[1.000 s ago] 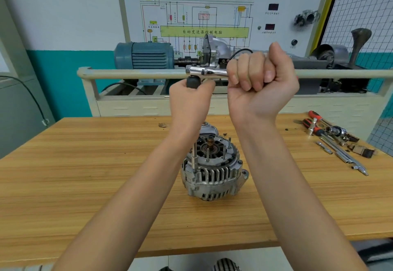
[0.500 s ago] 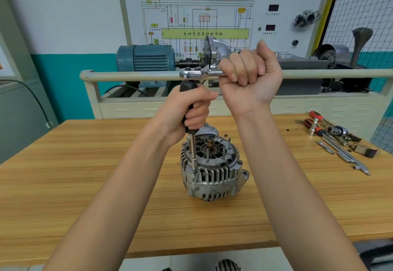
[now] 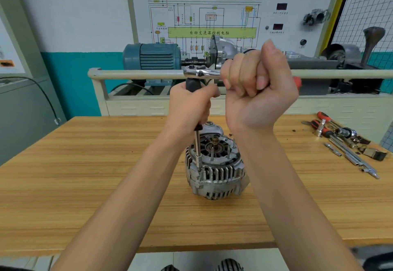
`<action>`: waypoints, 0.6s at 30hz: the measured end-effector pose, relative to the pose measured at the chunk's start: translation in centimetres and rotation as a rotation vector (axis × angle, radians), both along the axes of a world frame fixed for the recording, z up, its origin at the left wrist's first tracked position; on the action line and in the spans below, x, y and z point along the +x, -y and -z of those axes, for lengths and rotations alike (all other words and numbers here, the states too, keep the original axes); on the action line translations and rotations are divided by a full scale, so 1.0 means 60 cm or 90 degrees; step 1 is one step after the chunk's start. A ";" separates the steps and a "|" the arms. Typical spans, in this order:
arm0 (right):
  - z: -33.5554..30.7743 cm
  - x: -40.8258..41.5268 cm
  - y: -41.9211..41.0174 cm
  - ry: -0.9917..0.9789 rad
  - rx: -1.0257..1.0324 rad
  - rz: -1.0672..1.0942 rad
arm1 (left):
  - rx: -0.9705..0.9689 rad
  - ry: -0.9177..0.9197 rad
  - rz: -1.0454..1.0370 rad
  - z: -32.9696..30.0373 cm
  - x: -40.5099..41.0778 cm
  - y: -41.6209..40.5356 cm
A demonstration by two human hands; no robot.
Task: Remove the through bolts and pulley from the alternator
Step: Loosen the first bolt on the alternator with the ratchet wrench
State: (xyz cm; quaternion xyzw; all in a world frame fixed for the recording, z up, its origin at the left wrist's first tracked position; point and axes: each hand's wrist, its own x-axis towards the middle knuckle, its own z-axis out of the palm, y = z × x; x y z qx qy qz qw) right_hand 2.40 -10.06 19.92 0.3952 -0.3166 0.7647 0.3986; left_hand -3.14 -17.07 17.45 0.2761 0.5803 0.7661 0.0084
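Observation:
A silver alternator (image 3: 217,170) stands on the wooden table (image 3: 85,175) with its open rear end up. A long driver with a black handle (image 3: 192,83) and a thin steel shaft (image 3: 197,149) stands upright, its tip on a through bolt at the alternator's left rim. My left hand (image 3: 189,106) grips the black handle. A chrome ratchet (image 3: 200,72) sits across the top of the handle. My right hand (image 3: 257,87) is curled round the ratchet's handle to the right. The pulley is hidden underneath.
Loose tools (image 3: 344,141) lie at the table's right: red-handled screwdrivers, sockets, extension bars. Behind the table stands a training bench with a cream rail (image 3: 131,74), a blue motor (image 3: 152,56) and a wiring panel (image 3: 212,32).
Both hands and the tool have come down, and the driver's tip now sits on the alternator's rim. My right hand swung the ratchet handle slightly. The alternator has stayed put.

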 end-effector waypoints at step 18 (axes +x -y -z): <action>0.010 0.000 0.026 -0.043 -0.033 0.155 | 0.009 0.009 -0.127 -0.001 0.002 -0.029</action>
